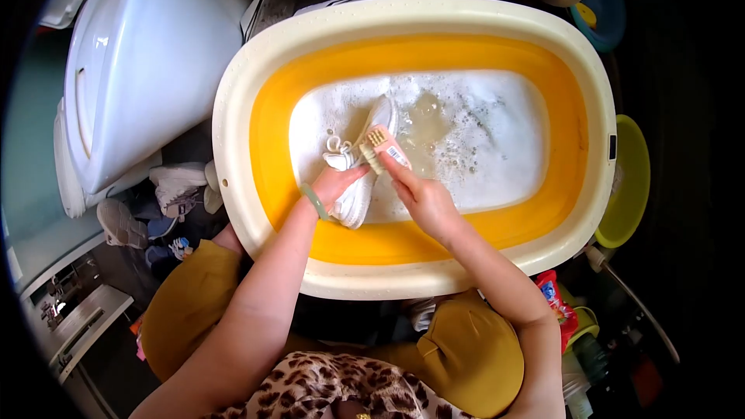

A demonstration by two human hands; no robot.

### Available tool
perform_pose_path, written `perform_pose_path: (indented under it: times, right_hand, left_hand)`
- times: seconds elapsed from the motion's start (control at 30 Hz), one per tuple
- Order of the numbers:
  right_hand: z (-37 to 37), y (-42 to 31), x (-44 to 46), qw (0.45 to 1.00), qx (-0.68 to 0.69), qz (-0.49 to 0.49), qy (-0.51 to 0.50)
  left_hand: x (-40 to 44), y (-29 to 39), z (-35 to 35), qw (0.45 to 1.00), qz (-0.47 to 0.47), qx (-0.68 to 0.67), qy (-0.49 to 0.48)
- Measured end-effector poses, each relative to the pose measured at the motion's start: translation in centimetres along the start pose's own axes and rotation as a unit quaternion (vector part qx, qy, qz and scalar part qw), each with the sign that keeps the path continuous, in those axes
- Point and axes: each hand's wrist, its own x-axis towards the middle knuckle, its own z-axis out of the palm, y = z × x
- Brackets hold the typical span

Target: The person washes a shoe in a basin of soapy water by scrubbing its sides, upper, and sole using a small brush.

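My left hand (335, 185) is closed around the middle of a white lace-up shoe (355, 203), whose toe points away from me. A green bangle circles that wrist. In my right hand (427, 200) is a pink scrub brush (392, 146) with pale bristles, gripped from its near end. The bristles meet the side of the shoe. Both hands are over a yellow and cream tub (411, 279) holding cloudy, foamy water (489, 140). The brush hides part of the shoe's side.
A white basin (147, 54) rises at the left, with several shoes (174, 186) on the floor below it. A green bowl (627, 182) sits right of the tub, near a red packet (557, 299). A blue basin (605, 4) is at the upper right.
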Motion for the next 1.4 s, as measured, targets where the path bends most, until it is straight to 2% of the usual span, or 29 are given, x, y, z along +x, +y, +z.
perform_pose_path:
  times: [0.03,0.07,0.13,0.2,0.3,0.37,0.47,0.53,0.6,0.63,0.7,0.73,0.8,0.87,0.9,0.93,1.0,1.03,1.1,1.13,1.2,1.23,1.27,1.33,1.4]
  right_hand:
    - [-0.2,-0.4,-0.4,0.998,-0.009,0.046,-0.051]
    - [-0.2,0.2,0.5,0.998,-0.004,0.047,-0.051]
    - [-0.6,2.1,4.3,0.998,0.019,0.004,0.065]
    - [-1.3,3.0,7.7,0.997,0.034,0.042,0.061]
    - [-0.6,3.2,6.8,0.994,0.062,0.013,0.087]
    - [0.2,2.0,2.4,0.996,0.046,-0.012,0.078]
    - [1.2,1.3,-1.9,0.999,0.03,0.007,-0.025]
    - [0.4,1.0,-1.6,0.998,-0.041,-0.024,-0.033]
    - [0.1,2.2,1.9,0.997,-0.055,-0.048,0.021]
    - [-0.1,2.1,3.5,0.996,-0.068,-0.048,0.039]
    - [-0.4,3.3,6.0,0.99,-0.066,-0.054,0.114]
    - [-1.2,4.2,6.5,0.989,-0.07,-0.051,0.118]
    - [-2.8,6.5,6.0,0.981,-0.141,0.122,0.045]
    - [-2.9,8.1,3.9,0.976,-0.16,0.145,0.019]
    - [-2.4,8.7,2.6,0.97,-0.178,0.163,-0.011]
    - [-1.3,9.1,1.3,0.971,-0.176,0.163,-0.016]
    - [0.5,9.4,-0.3,0.965,-0.2,0.083,-0.151]
    - [0.6,9.7,-0.4,0.966,-0.195,0.082,-0.15]
    - [-0.3,9.1,-0.2,0.969,-0.203,-0.008,-0.138]
    - [-0.8,8.9,0.3,0.969,-0.203,-0.009,-0.138]
    - [-2.3,7.7,1.3,0.972,-0.159,0.162,-0.068]
    - [-2.5,6.7,1.0,0.974,-0.13,0.175,-0.057]
    - [-1.8,5.9,0.2,0.975,-0.13,0.171,-0.055]
    - [0.7,3.8,-1.6,0.998,0.025,0.035,-0.055]
    - [2.1,1.4,-2.6,0.995,-0.001,-0.045,-0.091]
  left_hand:
    - [0.1,-0.3,-0.2,1.0,0.001,-0.002,-0.012]
    - [0.1,-0.1,-0.4,1.0,-0.002,0.001,-0.011]
    - [-0.2,0.8,-0.4,0.996,-0.071,0.057,-0.005]
    - [-0.4,1.6,-0.1,0.993,-0.099,0.068,0.004]
    - [-0.5,1.8,-0.1,0.992,-0.098,0.077,0.009]
    - [0.1,0.1,-0.5,0.997,0.002,0.075,-0.003]
    - [0.7,-0.7,-1.0,0.998,-0.022,0.035,-0.037]
    - [0.5,-0.2,-0.8,0.998,-0.031,0.028,-0.042]
    - [-0.1,0.9,-0.1,0.999,-0.018,0.041,0.013]
    - [0.1,1.1,-0.2,0.994,-0.098,0.002,0.048]
    - [0.2,1.0,-0.3,0.996,-0.078,0.008,0.043]
    - [0.2,0.7,-0.4,0.997,-0.059,0.011,0.041]
    - [0.0,-0.6,-1.4,0.996,-0.075,-0.01,0.038]
    - [-0.5,-1.0,-2.3,0.982,-0.116,-0.106,0.106]
    - [-0.2,-1.5,-3.3,0.981,-0.121,-0.128,0.086]
    - [-0.4,-2.4,-3.9,0.98,-0.125,-0.13,0.089]
    - [-0.5,-2.2,-3.9,0.976,-0.088,-0.194,0.052]
    - [-0.6,-2.4,-3.6,0.975,-0.078,-0.197,0.064]
    - [-0.7,-2.5,-3.0,0.972,-0.069,-0.212,0.073]
    - [-0.7,-2.6,-2.7,0.968,-0.06,-0.231,0.08]
    - [-0.5,-3.2,-2.4,0.964,-0.066,-0.244,0.078]
    - [-0.3,-3.5,-2.1,0.958,-0.058,-0.263,0.103]
    - [0.1,-3.9,-2.1,0.954,-0.054,-0.27,0.121]
    - [0.6,-4.5,-1.9,0.949,-0.046,-0.279,0.143]
    - [0.7,-5.0,-1.8,0.945,-0.071,-0.285,0.141]
